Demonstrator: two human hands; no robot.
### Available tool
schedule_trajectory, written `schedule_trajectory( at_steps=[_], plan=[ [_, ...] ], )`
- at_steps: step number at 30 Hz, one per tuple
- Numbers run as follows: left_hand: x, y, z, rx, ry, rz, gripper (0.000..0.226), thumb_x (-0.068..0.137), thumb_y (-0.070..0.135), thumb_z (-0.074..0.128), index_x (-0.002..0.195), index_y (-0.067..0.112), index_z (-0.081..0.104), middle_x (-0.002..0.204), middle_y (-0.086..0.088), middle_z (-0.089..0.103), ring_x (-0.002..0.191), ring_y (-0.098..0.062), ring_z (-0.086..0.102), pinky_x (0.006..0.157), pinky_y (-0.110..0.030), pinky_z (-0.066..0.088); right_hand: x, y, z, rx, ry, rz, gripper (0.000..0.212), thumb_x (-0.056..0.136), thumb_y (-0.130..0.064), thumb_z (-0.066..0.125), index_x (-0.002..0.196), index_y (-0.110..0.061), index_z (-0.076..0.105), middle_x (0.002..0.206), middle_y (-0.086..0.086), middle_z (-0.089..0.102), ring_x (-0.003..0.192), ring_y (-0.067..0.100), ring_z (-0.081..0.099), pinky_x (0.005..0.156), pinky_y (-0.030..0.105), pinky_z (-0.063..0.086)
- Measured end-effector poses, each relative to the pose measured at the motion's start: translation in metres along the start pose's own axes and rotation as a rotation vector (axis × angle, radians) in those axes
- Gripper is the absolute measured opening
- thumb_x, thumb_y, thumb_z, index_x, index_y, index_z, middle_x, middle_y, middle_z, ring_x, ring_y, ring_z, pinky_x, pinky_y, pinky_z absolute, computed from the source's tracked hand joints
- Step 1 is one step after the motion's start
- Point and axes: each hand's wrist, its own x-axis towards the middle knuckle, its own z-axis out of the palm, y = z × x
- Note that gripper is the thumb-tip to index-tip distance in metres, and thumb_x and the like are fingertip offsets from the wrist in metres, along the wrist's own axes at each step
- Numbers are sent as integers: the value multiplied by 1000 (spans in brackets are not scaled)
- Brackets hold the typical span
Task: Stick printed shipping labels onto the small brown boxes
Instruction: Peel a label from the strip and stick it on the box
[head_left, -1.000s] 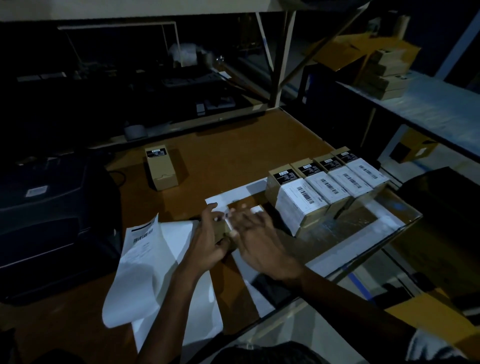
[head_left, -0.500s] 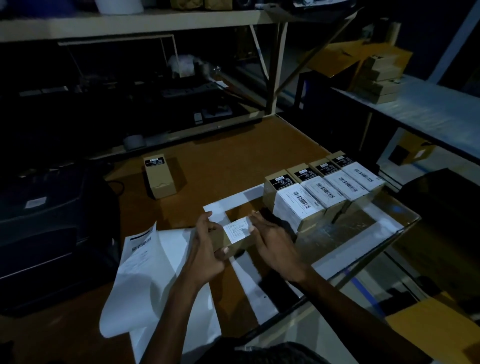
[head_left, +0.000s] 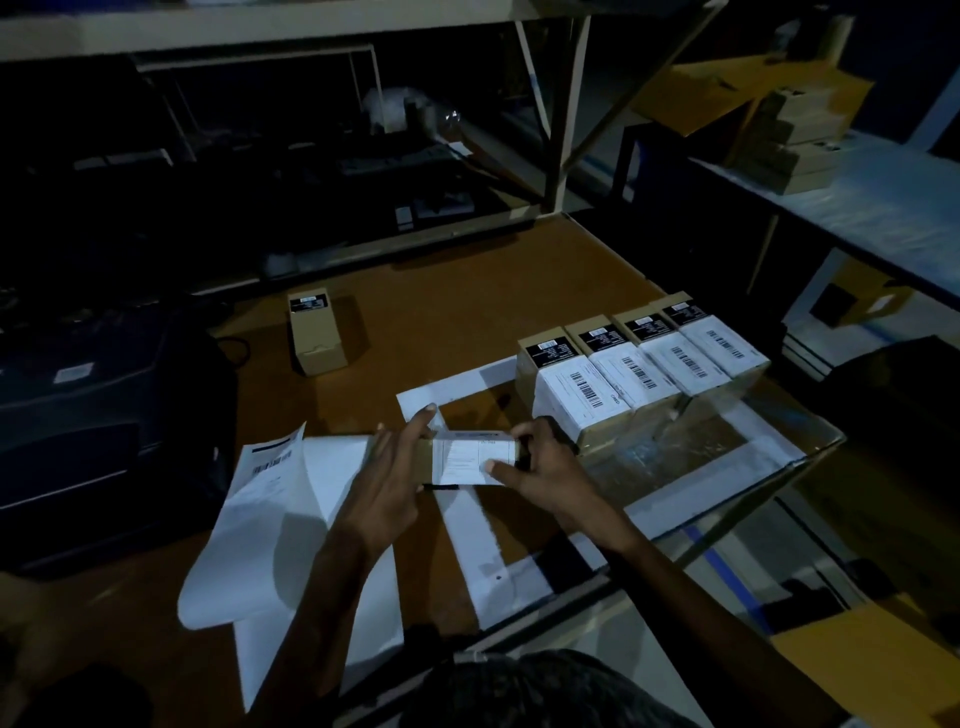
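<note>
A small brown box (head_left: 427, 462) is held between both hands just above the table, a white shipping label (head_left: 470, 460) on the face turned toward me. My left hand (head_left: 387, 480) grips its left end, index finger stretched over the top. My right hand (head_left: 550, 475) grips the right end, thumb pressing the label. To the right stands a row of several labelled boxes (head_left: 639, 369). One brown box without a white label (head_left: 316, 332) stands alone at the back left.
A curled white label sheet (head_left: 270, 530) lies at the left on the brown table (head_left: 467, 306), white backing strips (head_left: 472, 551) under my hands. A black printer (head_left: 98, 415) sits at far left. Shelving (head_left: 566, 104) rises behind; stacked boxes (head_left: 800, 140) rest on a side bench.
The box has come up between my hands and turned so the label faces me. My right thumb now presses the label; earlier my hands covered the box on the table.
</note>
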Motion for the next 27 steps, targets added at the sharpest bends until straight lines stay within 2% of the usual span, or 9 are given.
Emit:
schedule_trajectory(
  at_steps=[4,8,13,15,18,21,23,25,27],
  plan=[
    [-6,-5,14,196,78,106,120,65,-20,72,153,34,10,143,-10,51,136,-28,42,121,-57,13,3,-1,-5,81,-46,-1,65,81,-27,83,121,-20,32,123,2,55,115,18,57,94,36,55],
    [-14,0,22,229,179,196,102,64,-21,69,150,14,27,142,-16,52,134,-35,47,114,-68,23,3,-1,-6,129,-65,-13,81,75,-20,88,123,-21,22,118,-5,53,113,14,56,88,26,51],
    [-12,-2,30,166,292,167,73,86,-3,52,151,15,23,139,-21,53,132,-38,48,113,-67,27,-2,-3,-12,105,-83,-40,82,70,-23,92,133,-18,40,113,-16,50,107,3,49,68,4,37],
    [-10,-2,32,134,363,120,81,79,-12,64,148,9,28,134,-23,56,127,-37,49,113,-66,27,-4,-9,-17,70,-36,-77,77,68,-28,93,132,-18,52,117,-11,55,110,4,50,70,6,40],
    [-6,1,32,147,475,76,85,70,-14,77,142,0,35,130,-28,55,126,-39,44,107,-70,34,-6,-20,-25,-6,64,-172,69,63,-36,94,121,-24,60,118,-5,60,109,10,57,78,22,56],
    [3,14,24,173,605,121,62,82,2,66,137,-5,39,124,-30,53,125,-40,40,102,-72,38,-15,-36,-37,-30,160,-274,64,62,-36,95,114,-27,58,110,-12,58,97,4,57,68,18,55],
    [13,30,16,150,687,168,42,91,5,56,130,-3,43,123,-23,49,121,-38,41,102,-71,36,-22,-43,-46,-18,226,-308,64,61,-37,94,111,-30,56,108,-13,57,91,0,56,67,21,57],
    [23,39,12,156,765,238,23,104,14,42,123,0,46,120,-18,49,118,-37,44,108,-67,30,-27,-47,-52,16,283,-323,63,62,-38,94,111,-32,54,110,-12,59,94,-1,57,68,25,58],
    [33,42,14,185,775,275,21,103,13,39,121,4,46,116,-23,57,117,-38,49,116,-59,22,-31,-47,-57,97,328,-326,62,63,-35,93,110,-33,53,109,-16,59,98,-4,59,69,29,60]
  ],
)
